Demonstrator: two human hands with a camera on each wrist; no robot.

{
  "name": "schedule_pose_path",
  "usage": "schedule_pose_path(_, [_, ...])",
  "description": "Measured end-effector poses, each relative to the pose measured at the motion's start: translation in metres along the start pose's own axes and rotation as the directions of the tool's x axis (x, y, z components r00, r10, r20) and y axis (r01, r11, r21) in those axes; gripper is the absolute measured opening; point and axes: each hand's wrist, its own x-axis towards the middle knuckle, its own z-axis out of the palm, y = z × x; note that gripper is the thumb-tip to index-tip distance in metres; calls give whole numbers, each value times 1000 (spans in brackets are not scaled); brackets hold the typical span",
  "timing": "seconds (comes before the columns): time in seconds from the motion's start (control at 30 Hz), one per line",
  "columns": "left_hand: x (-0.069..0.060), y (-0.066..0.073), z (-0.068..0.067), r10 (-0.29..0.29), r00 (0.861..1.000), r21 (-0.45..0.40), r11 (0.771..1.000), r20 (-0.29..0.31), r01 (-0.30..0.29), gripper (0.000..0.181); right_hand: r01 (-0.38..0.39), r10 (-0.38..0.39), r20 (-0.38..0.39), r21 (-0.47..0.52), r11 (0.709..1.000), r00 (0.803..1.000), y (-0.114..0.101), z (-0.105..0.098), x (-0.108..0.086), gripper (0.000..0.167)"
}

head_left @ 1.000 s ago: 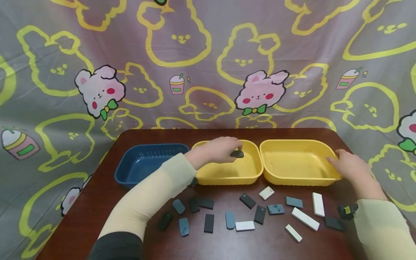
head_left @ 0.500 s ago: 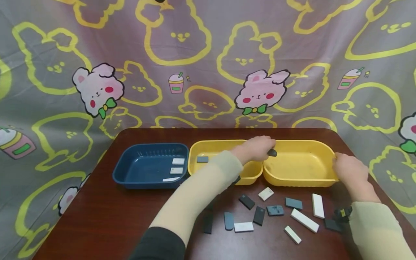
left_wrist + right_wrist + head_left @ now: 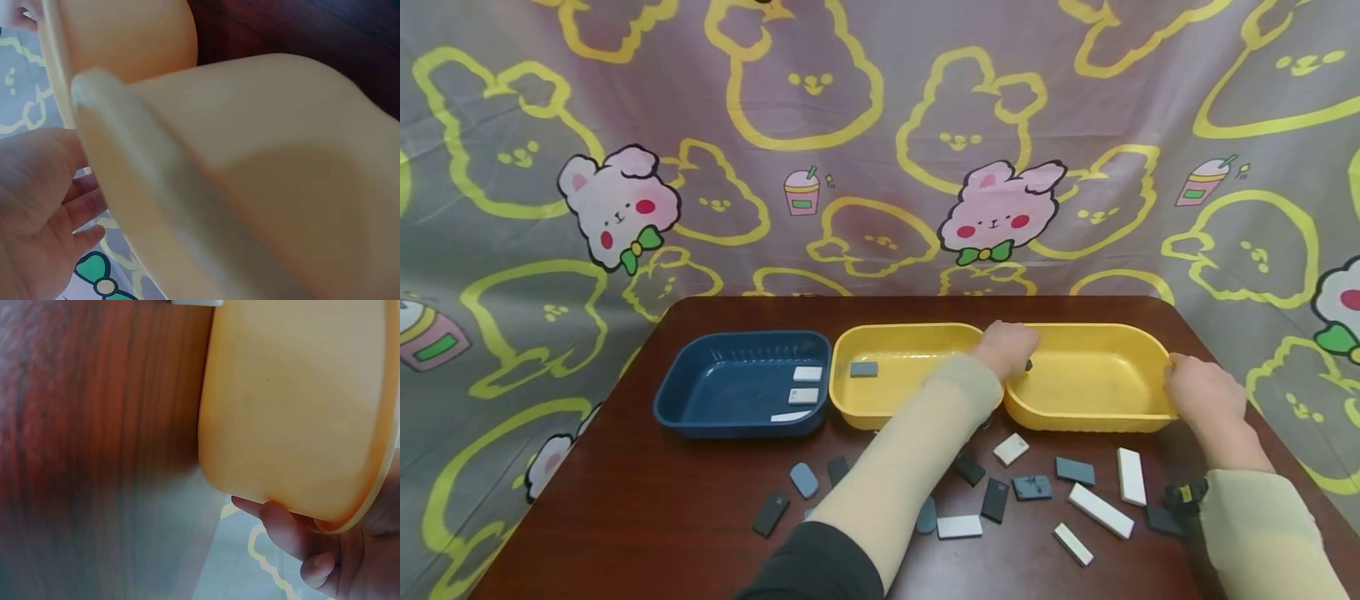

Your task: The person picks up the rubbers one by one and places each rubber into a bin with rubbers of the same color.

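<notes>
My left hand [image 3: 1009,348] is over the left edge of the right yellow basin [image 3: 1090,422]. A small dark block [image 3: 1029,365] shows at its fingers, mostly hidden behind the hand. In the left wrist view the fingers bend behind a basin rim [image 3: 169,169], which conceals their tips and the block. At the right basin's far end, my right hand [image 3: 1206,396] grips the rim; in the right wrist view its fingers [image 3: 281,528] lie against the basin's outer wall. The middle yellow basin [image 3: 848,415] carries one grey-blue block [image 3: 864,369].
Left on the table stands a blue basin [image 3: 730,430] with white blocks [image 3: 807,374] inside. Several white, grey-blue and dark blocks lie scattered in front of the yellow basins, such as a long white block [image 3: 1101,510]. My left forearm covers some. A patterned curtain [image 3: 880,167] hangs behind.
My left hand has moved right, from over the middle yellow basin to the right one, carrying the dark block. My right hand has gone from touching the right basin's end to gripping it.
</notes>
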Motion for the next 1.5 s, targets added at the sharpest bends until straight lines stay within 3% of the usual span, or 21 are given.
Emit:
schedule_pose_path(0.23, [9,3,8,-67,998,16,998,20,67,18,-3,2,-2,-3,1000,1000,-2,0,0,27])
schedule_pose_path(0.5, [14,8,13,-94,995,-15,995,27,94,20,-14,14,1,-15,1000,1000,-2,2,-1,28])
schedule_pose_path(0.83, [20,18,18,-130,991,13,991,43,130,31,-29,29,13,-9,1000,999,-2,1,-2,29])
schedule_pose_path(1.23, [21,16,21,-139,989,34,990,45,138,33,-36,36,14,-11,999,999,-4,3,2,30])
schedule_pose_path(1.33, [18,14,19,-109,993,45,993,42,107,30,-37,37,19,-10,999,999,-3,4,2,30])
schedule_pose_path(1.5, [12,9,11,46,999,103,993,28,-48,20,-45,45,17,-14,999,999,-2,1,1,30])
